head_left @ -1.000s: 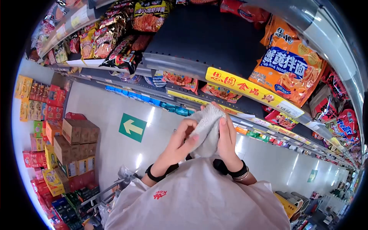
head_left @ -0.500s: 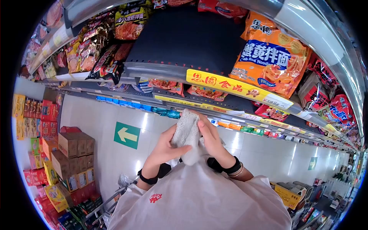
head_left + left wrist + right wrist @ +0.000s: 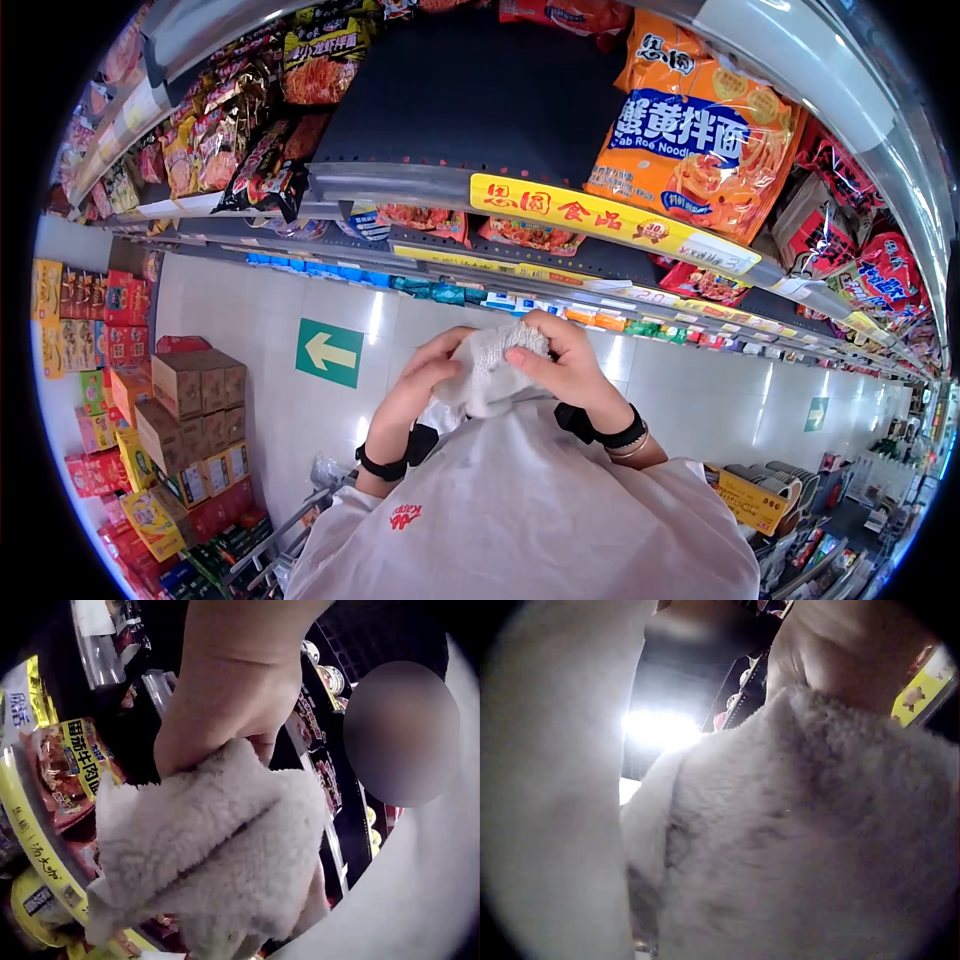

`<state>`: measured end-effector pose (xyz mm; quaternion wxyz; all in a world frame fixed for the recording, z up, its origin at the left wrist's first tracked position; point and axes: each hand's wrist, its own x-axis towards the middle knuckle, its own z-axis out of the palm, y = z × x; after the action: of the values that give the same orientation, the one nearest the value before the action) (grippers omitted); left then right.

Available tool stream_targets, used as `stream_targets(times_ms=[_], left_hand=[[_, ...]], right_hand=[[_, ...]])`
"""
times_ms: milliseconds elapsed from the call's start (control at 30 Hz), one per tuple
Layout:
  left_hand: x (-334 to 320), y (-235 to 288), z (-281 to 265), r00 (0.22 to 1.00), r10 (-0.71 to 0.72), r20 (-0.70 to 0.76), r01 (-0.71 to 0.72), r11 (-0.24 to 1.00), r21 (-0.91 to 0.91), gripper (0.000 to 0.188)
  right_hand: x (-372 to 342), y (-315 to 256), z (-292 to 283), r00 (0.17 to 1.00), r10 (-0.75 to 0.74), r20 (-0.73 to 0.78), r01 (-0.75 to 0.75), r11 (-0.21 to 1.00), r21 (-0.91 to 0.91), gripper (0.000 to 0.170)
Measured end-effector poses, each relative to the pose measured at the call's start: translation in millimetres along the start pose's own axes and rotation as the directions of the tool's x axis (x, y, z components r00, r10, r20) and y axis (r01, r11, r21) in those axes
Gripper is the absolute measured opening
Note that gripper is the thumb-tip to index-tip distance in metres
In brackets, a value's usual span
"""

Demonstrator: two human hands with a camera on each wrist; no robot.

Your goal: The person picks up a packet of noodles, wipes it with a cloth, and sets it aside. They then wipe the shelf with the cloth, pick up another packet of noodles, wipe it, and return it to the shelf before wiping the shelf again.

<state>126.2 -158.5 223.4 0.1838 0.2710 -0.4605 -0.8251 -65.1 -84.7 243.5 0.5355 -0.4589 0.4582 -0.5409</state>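
Observation:
A fluffy white-grey cloth (image 3: pixel 490 375) is held in front of the chest by both hands. My left hand (image 3: pixel 420 380) grips its left edge, fingers curled round it. On the other side my right hand (image 3: pixel 572 368) pinches it, thumb lying over the front face. Seen in the left wrist view, the cloth (image 3: pixel 217 847) hangs in folds with a dark crease across it, below the left hand (image 3: pixel 232 712). In the right wrist view the cloth (image 3: pixel 802 825) fills most of the frame, and its pile hides the right fingers.
A shelf (image 3: pixel 430 110) with a bare dark surface spans the top. An orange noodle bag (image 3: pixel 700 130) stands at its right, black and yellow noodle packs (image 3: pixel 325 60) at its left. Cardboard boxes (image 3: pixel 195 385) are stacked on the left; a green arrow sign (image 3: pixel 330 352) marks the floor.
Both hands have lowered the cloth towards the chest. It stood upright and bunched; now it lies wider between the hands. The head view has shifted, so the shelf appears further left.

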Motion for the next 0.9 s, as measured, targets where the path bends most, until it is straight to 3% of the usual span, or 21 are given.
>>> stream_targets(times_ms=[167,300,367,400,467,533,633,667,733,767,900], left_hand=[[0.5,-11.2,7.1,0.992,0.123,0.03,-0.127,0.963,0.239,0.031],[7.6,-9.3,2.5,0.992,0.109,-0.068,-0.089,0.965,0.246,0.028],[15.3,-6.7,0.5,0.876,0.438,-0.202,-0.222,0.738,0.637,0.028],[16.6,-5.4,0.6,0.875,0.437,-0.209,-0.217,0.739,0.638,0.028],[17.7,-1.5,1.3,0.788,0.572,-0.228,-0.206,0.594,0.778,0.031],[15.0,-2.2,2.1,0.792,0.559,-0.245,-0.18,0.596,0.782,0.033],[12.5,-9.0,6.0,0.887,0.407,-0.219,-0.291,0.86,0.42,0.039],[12.8,-8.0,7.2,0.886,0.408,-0.221,-0.291,0.86,0.42,0.039],[13.0,-4.7,9.3,0.923,0.384,0.013,-0.315,0.739,0.596,0.041],[14.5,-8.3,8.5,0.915,0.404,0.009,-0.3,0.663,0.687,0.045],[19.4,-20.8,3.5,0.926,0.369,-0.084,-0.168,0.6,0.782,0.045]], right_hand=[[0.7,-9.7,-0.6,0.999,-0.037,-0.04,0.032,0.993,-0.111,0.014],[0.8,-9.2,-10.0,1.0,0.02,0.004,-0.019,0.993,-0.118,0.019],[0.7,-5.1,-14.8,0.995,0.104,0.009,-0.102,0.984,-0.145,0.018],[1.0,-1.9,-13.2,0.994,0.107,0.015,-0.103,0.984,-0.142,0.018],[1.9,3.5,-9.0,0.998,-0.003,-0.059,-0.003,0.995,-0.099,0.019],[1.2,1.3,-5.9,0.999,0.04,-0.022,-0.041,0.998,-0.039,0.02],[0.8,3.9,-2.9,0.995,0.087,0.045,-0.09,0.995,0.052,0.021],[0.7,5.0,-2.4,0.993,0.093,0.075,-0.099,0.991,0.084,0.023],[-0.4,3.6,-0.4,0.992,0.095,0.08,-0.106,0.982,0.154,0.023],[-1.0,2.6,0.5,0.992,0.097,0.082,-0.113,0.968,0.222,0.024],[-4.5,-0.9,-2.2,0.987,0.118,0.113,-0.15,0.931,0.333,0.026]])
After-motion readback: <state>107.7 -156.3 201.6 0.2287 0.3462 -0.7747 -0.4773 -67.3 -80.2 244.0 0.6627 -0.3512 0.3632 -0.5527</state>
